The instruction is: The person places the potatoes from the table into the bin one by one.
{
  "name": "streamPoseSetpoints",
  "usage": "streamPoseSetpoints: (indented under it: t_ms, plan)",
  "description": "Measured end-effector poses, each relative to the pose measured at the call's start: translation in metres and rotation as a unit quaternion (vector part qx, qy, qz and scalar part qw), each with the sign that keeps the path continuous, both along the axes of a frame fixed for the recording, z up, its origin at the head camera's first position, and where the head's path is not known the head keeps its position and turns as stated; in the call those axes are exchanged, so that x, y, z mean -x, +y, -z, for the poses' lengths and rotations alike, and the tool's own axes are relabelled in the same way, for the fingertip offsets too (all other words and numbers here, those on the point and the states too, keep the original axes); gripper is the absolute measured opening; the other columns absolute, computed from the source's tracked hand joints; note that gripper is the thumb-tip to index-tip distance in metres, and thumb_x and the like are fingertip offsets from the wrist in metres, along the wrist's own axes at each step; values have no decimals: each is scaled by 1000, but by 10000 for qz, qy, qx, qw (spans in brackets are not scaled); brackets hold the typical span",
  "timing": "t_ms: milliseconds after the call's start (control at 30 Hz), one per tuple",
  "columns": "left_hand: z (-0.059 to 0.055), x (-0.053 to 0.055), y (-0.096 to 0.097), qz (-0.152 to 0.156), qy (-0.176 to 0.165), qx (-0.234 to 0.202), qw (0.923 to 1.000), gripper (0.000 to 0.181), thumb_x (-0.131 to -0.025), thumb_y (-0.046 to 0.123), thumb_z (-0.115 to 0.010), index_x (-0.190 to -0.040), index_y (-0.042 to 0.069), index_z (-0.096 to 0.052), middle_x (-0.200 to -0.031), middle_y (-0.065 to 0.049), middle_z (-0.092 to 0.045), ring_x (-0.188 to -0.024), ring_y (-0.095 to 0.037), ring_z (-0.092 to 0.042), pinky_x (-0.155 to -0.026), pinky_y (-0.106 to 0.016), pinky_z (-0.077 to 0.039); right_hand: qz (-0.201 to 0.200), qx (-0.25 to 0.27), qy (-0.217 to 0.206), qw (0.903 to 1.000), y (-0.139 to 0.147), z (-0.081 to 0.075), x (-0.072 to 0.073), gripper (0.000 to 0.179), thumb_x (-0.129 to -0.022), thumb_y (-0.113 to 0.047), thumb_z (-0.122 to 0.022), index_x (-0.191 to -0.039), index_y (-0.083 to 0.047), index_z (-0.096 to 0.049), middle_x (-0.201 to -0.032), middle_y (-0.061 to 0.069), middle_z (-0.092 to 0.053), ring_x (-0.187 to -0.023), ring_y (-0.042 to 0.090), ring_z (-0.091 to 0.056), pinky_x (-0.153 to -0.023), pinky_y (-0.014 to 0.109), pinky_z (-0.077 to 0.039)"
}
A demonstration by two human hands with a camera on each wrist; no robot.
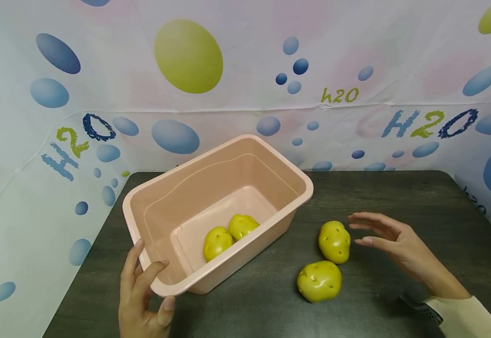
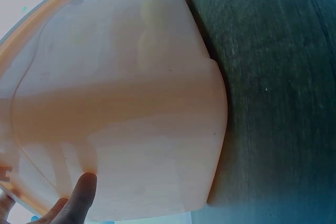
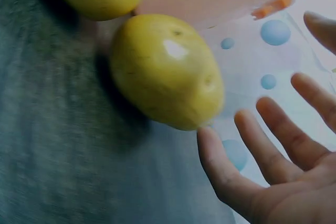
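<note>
My left hand grips the near left corner of a pink plastic basin, with fingers over the rim and the thumb outside. Its fingertips show against the basin wall in the left wrist view. Inside the basin lie two yellow potatoes, one close beside the other. To the right of the basin, two more rest on the table: a farther potato and a nearer potato. My right hand hovers just right of the farther one, fingers spread and holding nothing.
The dark wooden table ends at a wall hung with a white sheet printed with blue and green ovals. A dark band sits at the right wrist, by a pale sleeve.
</note>
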State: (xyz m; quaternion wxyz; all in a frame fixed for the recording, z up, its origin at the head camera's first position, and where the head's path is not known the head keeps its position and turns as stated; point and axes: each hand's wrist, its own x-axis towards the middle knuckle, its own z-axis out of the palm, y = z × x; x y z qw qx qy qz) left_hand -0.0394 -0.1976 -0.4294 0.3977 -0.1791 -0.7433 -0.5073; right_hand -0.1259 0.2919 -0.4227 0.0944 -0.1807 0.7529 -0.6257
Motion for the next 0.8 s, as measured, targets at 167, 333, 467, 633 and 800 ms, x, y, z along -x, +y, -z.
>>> streamPoseSetpoints:
  t_ms: [167, 333, 467, 633, 800]
  plan:
    - [-1, 0, 0, -36, -7, 3, 10000, 43, -99, 25, -70, -118, -14, -65, -163, -25, -38, -132, -15, -57, -92, -13, -54, 582, -636, 104, 9962, -13, 9, -6, 53, -105, -1, -59, -156, -2, -44, -147, -18, -57, -126, -5, -58, -92, 24, -61]
    - [-1, 0, 0, -42, -25, -4, 10000, 43, -98, 25, -70, -118, -14, -65, -163, -25, -38, -133, -15, -57, -93, -13, -54, 867, -1072, 125, 9904, -22, 15, -8, 58, -103, -10, -66, -157, -5, -44, -147, -23, -54, -125, -12, -54, -90, 16, -56]
    - [-2, -1, -1, -36, -4, 24, 10000, 43, -99, 25, -70, -117, -14, -65, -162, -25, -38, -132, -15, -57, -93, -13, -53, 993, -1408, 116, 9850, -27, 16, -6, 60, -102, -16, -69, -157, -10, -46, -152, -5, -55, -125, -16, -50, -91, 12, -52]
    - [-2, -1, -1, 6, 27, 30, 10000, 44, -99, 25, -69, -118, -14, -65, -163, -25, -38, -133, -15, -57, -92, -13, -54, 960, -1696, 126, 9807, -33, 15, -1, 60, -101, -20, -71, -156, -13, -48, -156, 14, -49, -123, -18, -47, -95, 10, -50]
    - [-2, -1, 0, 51, 27, -43, 10000, 45, -100, 26, -69, -118, -14, -64, -163, -25, -37, -132, -16, -58, -92, -12, -55, 776, -1884, 267, 9787, -38, 14, 4, 61, -100, -21, -73, -155, -14, -50, -159, 15, -47, -122, -16, -46, -97, 23, -56]
